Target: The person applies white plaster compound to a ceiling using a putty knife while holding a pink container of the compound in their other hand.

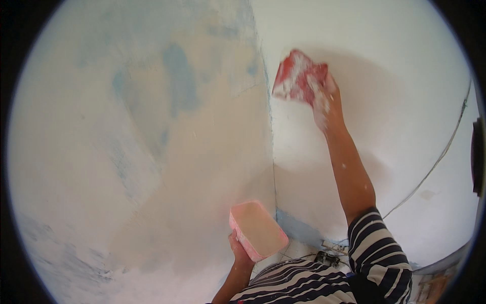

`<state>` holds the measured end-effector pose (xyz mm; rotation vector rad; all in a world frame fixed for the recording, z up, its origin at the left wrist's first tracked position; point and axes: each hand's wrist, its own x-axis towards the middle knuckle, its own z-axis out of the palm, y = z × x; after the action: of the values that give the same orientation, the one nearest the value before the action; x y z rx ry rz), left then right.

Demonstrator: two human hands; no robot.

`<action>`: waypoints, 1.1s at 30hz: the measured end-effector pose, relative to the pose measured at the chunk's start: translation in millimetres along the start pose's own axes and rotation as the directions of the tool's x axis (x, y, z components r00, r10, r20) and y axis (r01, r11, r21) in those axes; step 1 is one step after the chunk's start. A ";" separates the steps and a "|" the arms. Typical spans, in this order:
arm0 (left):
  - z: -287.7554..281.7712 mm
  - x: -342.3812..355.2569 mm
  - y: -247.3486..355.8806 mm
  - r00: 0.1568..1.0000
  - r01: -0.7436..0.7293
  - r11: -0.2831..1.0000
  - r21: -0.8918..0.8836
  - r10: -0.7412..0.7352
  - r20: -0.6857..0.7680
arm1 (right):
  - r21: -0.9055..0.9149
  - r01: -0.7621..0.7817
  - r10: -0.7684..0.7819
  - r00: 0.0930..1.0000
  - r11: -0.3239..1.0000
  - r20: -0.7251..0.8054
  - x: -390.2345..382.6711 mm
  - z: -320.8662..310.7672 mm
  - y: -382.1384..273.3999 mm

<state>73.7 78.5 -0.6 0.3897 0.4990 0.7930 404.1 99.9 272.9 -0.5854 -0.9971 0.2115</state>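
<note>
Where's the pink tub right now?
In the head view, low and just right of centre: the pink tub is in the left hand, below and left of the red spreader in the right hand.

Blue-patched wall (152, 152) beside white wall (405, 101).

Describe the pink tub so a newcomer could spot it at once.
Find the wall corner running down the middle of the view. Near its lower end, the left hand holds the tub. It is open, boxy and pink, unlike the flat red tool in the right hand.
</note>
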 end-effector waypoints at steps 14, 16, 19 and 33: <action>-129.3 38.3 -24.6 0.992 -0.126 0.991 0.038 0.126 -0.002 | -0.839 0.490 -0.457 0.818 0.237 0.348 -84.1 100.8 90.9; -129.3 45.3 -35.3 0.994 -0.109 0.993 0.041 0.108 0.022 | -0.923 0.307 -0.536 0.832 0.232 0.142 -37.2 55.8 95.2; -132.8 50.8 -42.8 0.996 -0.083 0.996 0.034 0.082 0.033 | -0.949 0.164 -0.445 0.895 0.268 0.029 5.6 35.7 106.8; -126.7 27.7 -33.3 0.993 -0.117 0.993 -0.031 0.118 0.018 | -0.820 0.504 -0.631 0.551 -0.270 0.546 -49.6 125.9 126.3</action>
<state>38.5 96.3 -128.5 0.4012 0.4477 0.9086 283.8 229.3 217.9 -1.2285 -1.1072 -1.6436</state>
